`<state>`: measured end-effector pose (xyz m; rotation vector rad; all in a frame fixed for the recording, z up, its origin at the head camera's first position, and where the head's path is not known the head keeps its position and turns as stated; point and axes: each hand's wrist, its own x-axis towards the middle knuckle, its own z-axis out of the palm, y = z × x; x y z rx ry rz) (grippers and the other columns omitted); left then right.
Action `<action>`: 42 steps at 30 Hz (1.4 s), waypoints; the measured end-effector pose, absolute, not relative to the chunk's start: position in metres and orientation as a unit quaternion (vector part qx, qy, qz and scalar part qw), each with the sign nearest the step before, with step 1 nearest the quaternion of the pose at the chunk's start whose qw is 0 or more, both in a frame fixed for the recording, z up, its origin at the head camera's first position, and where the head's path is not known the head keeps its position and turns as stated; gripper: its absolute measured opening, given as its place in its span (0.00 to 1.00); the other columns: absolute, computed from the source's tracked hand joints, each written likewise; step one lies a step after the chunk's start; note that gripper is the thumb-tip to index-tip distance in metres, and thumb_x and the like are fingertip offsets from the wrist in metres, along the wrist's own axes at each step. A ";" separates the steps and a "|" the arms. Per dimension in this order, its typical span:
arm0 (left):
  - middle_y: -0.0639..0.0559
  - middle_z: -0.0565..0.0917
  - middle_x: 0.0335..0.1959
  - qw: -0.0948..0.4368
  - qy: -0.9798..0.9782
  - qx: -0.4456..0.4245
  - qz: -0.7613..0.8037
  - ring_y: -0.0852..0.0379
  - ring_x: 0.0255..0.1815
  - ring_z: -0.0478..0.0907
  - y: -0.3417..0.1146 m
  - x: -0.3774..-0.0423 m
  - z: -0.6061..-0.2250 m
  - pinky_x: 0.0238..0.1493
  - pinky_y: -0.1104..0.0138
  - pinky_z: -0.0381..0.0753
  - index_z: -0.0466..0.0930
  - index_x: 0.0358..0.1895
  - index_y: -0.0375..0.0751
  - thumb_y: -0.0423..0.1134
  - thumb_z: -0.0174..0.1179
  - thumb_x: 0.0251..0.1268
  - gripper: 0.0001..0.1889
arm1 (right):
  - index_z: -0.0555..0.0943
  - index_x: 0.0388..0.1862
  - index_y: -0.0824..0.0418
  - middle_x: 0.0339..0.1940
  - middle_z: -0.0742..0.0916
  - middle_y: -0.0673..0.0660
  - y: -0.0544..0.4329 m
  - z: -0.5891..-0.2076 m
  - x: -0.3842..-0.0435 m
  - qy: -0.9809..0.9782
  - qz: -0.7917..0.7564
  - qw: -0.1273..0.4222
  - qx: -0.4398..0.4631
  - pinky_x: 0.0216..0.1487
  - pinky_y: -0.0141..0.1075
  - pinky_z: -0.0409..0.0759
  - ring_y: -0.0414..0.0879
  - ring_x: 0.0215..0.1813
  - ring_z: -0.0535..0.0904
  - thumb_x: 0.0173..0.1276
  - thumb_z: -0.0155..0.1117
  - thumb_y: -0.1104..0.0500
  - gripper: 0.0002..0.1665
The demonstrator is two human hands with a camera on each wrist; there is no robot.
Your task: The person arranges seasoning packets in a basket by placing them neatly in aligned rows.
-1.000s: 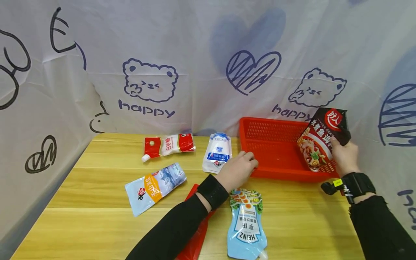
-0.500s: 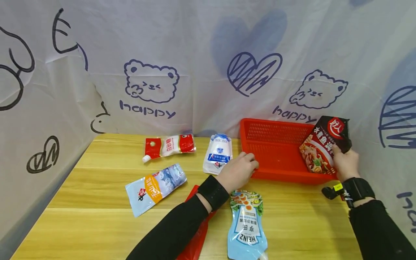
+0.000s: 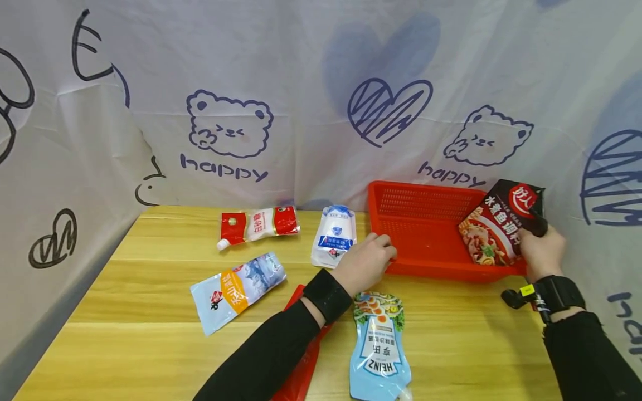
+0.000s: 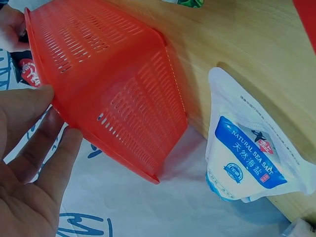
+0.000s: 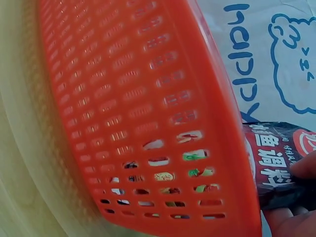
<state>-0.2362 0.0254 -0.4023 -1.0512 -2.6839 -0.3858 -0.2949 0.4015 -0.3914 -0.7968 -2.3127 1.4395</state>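
"One black seasoning packet (image 3: 494,225): where?"

"Tilted, its lower end inside the red plastic basket (image 3: 436,271); the right hand (image 3: 544,252) grips its side. The head view shows its glossy face with a printed dish."

"Right wrist view?"

"Bits of that print through the basket's slotted wall (image 5: 126,94). The left hand (image 3: 363,263) pinches the rim (image 4: 111,151)."

"And beyond?"

"A white pouch (image 4: 247,153), legibly NATURAL SEA SALT in the left wrist view only."

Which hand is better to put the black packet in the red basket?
Probably the right hand: it grips the fish-seasoning packet, whose lower end is inside the red basket. The left hand holds the opposite end.
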 end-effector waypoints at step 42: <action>0.53 0.83 0.45 0.118 -0.917 -0.358 -0.126 0.56 0.43 0.76 0.026 -0.237 -0.401 0.47 0.74 0.79 0.90 0.49 0.47 0.38 0.62 0.77 0.08 | 0.70 0.76 0.64 0.74 0.74 0.68 0.259 -0.428 -0.220 -0.901 0.289 0.250 0.207 0.69 0.66 0.68 0.66 0.74 0.68 0.72 0.68 0.63 0.36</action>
